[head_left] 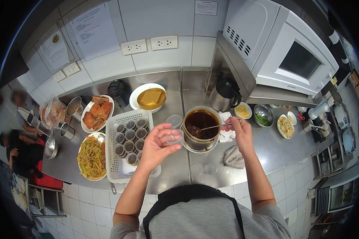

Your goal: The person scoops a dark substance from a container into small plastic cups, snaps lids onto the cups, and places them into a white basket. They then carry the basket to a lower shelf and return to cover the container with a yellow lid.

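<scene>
My left hand (160, 145) holds a small clear plastic cup (174, 137) beside a large tub of dark brown sauce (202, 123). My right hand (240, 133) grips the handle of a metal spoon (216, 126), whose bowl end dips into the sauce. The tub stands on a white plate (203, 151). Another clear cup (174, 121) is just behind the held one. To the left, a white perforated basket (112, 159) carries several small cups filled with dark sauce (130, 135). Two clear pieces (210, 169) lie near the counter's front edge.
Left of the basket are a plate of sliced vegetables (92, 157) and a plate of browned pieces (97, 114). Behind stand a black tumbler (118, 94), a bowl with yellow contents (151, 98) and a steel jug (223, 95). A cloth (233, 157) lies right. People are at far left.
</scene>
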### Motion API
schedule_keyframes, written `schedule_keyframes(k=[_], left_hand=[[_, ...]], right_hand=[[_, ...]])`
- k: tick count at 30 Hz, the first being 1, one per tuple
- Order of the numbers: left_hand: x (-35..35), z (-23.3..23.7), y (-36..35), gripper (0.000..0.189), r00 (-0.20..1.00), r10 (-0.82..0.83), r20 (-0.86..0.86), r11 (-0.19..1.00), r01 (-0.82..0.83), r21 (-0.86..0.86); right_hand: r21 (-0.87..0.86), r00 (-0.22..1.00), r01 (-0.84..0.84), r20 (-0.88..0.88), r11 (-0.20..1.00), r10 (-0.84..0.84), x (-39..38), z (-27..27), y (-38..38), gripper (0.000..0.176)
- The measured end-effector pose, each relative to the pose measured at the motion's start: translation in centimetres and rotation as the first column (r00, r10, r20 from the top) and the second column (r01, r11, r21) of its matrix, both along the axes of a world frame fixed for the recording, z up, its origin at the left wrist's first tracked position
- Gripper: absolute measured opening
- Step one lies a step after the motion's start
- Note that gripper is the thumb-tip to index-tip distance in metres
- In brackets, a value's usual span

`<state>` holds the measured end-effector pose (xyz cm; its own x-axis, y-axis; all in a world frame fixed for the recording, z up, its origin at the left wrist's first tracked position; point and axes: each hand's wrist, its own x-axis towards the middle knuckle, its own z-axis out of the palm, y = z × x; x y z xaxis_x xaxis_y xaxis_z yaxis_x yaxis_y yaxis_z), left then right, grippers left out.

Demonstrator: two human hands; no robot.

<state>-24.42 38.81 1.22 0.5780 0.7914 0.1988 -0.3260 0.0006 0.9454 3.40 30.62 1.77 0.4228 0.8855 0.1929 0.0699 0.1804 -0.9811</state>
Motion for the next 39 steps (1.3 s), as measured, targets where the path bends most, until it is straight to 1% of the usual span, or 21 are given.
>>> schedule_keyframes(k=[4, 6, 8, 12, 15, 17, 18, 19, 21, 22, 23, 24, 26, 30, 32, 33, 35, 36, 37, 38, 39], left_hand=[[0.8, 0.4, 0.5, 0.069, 0.999, 0.033, -0.027, 0.999, -0.032, 0.031], [0.9, 0.8, 0.6, 0.071, 0.991, 0.087, -0.105, 0.992, -0.077, 0.098], [1.1, 0.7, 0.9, 0.073, 0.988, 0.102, -0.116, 0.989, -0.088, 0.12], [1.1, 0.3, 1.1, 0.075, 0.984, 0.127, -0.126, 0.982, -0.106, 0.157], [1.1, 0.3, 1.1, 0.076, 0.985, 0.13, -0.112, 0.979, -0.109, 0.174], [1.1, 0.1, 1.2, 0.075, 0.981, 0.148, -0.128, 0.972, -0.121, 0.202], [1.2, 0.0, 1.3, 0.074, 0.976, 0.165, -0.143, 0.964, -0.129, 0.231], [1.3, 0.0, 1.4, 0.074, 0.976, 0.164, -0.142, 0.965, -0.129, 0.23], [1.7, 0.0, 1.7, 0.078, 0.935, 0.255, -0.247, 0.923, -0.159, 0.35], [1.9, 0.0, 1.9, 0.078, 0.935, 0.255, -0.245, 0.923, -0.159, 0.351], [2.2, 0.0, 2.0, 0.08, 0.898, 0.316, -0.307, 0.883, -0.159, 0.442], [2.5, 0.1, 2.1, 0.082, 0.852, 0.38, -0.36, 0.836, -0.15, 0.528], [3.2, 0.4, 2.1, 0.084, 0.826, 0.402, -0.395, 0.828, -0.145, 0.541], [4.9, -0.3, 2.6, 0.092, 0.777, 0.466, -0.424, 0.783, -0.138, 0.607], [5.8, 0.0, 2.5, 0.094, 0.791, 0.44, -0.426, 0.808, -0.141, 0.572], [6.2, 0.2, 2.4, 0.096, 0.804, 0.413, -0.427, 0.832, -0.143, 0.537], [6.8, 0.8, 2.1, 0.098, 0.802, 0.409, -0.435, 0.845, -0.153, 0.512], [6.9, 1.0, 2.0, 0.099, 0.799, 0.406, -0.443, 0.858, -0.166, 0.486], [7.1, 0.9, 2.0, 0.099, 0.8, 0.405, -0.443, 0.858, -0.165, 0.487], [7.2, 0.6, 2.1, 0.1, 0.828, 0.412, -0.379, 0.841, -0.186, 0.509], [7.2, 0.6, 2.1, 0.1, 0.853, 0.418, -0.314, 0.823, -0.209, 0.529]], right_hand=[[0.022, 0.999, 0.028, 0.031, 0.999, -0.029, 0.2, -0.3, 0.2, 0.032], [0.027, 0.999, 0.037, 0.035, 0.999, -0.038, 0.2, -0.3, 0.3, 0.033], [0.031, 0.987, 0.06, 0.147, 0.998, -0.064, -0.2, -0.1, 0.2, 0.033], [0.035, 0.972, 0.006, 0.236, 0.999, -0.014, -0.8, 0.5, 0.2, 0.033], [0.025, 0.977, -0.015, 0.212, 1.0, 0.009, -0.7, 0.2, 0.5, 0.03], [-0.026, 1.0, -0.015, 0.018, 1.0, 0.015, -0.2, 0.1, 0.4, 0.027], [-0.027, 1.0, -0.016, 0.018, 1.0, 0.016, 0.2, -0.2, 0.5, 0.027], [-0.05, 0.999, 0.007, -0.052, 0.999, -0.01, 0.8, -0.6, 0.6, 0.026], [-0.074, 0.992, 0.031, -0.119, 0.997, -0.039, 1.7, -1.0, 0.6, 0.025], [-0.066, 0.985, 0.075, -0.148, 0.995, -0.084, 2.0, -1.1, 0.6, 0.025], [-0.058, 0.976, 0.119, -0.177, 0.991, -0.127, 2.3, -1.1, 0.7, 0.026], [-0.057, 0.976, 0.119, -0.176, 0.991, -0.128, 2.4, -0.7, 0.6, 0.026], [-0.012, 0.984, 0.153, -0.091, 0.988, -0.154, 2.4, 0.3, 0.1, 0.027], [0.125, 0.975, 0.216, -0.083, 0.968, -0.207, 1.1, 2.1, -0.6, 0.027], [0.262, 0.973, 0.226, -0.009, 0.938, -0.232, -0.3, 3.1, -1.0, 0.027], [0.262, 0.973, 0.227, -0.009, 0.938, -0.232, -0.9, 3.3, -1.3, 0.027], [0.331, 0.969, 0.112, 0.173, 0.937, -0.177, -2.1, 3.5, -1.9, 0.019], [0.332, 0.968, 0.114, 0.173, 0.936, -0.179, -2.4, 3.8, -2.2, 0.019], [0.379, 0.867, 0.008, 0.458, 0.926, -0.195, -2.6, 4.1, -2.5, 0.014], [0.389, 0.683, -0.107, 0.698, 0.915, -0.217, -2.9, 4.3, -2.8, 0.009], [0.378, 0.657, -0.14, 0.727, 0.915, -0.199, -3.4, 4.4, -2.9, 0.007]])
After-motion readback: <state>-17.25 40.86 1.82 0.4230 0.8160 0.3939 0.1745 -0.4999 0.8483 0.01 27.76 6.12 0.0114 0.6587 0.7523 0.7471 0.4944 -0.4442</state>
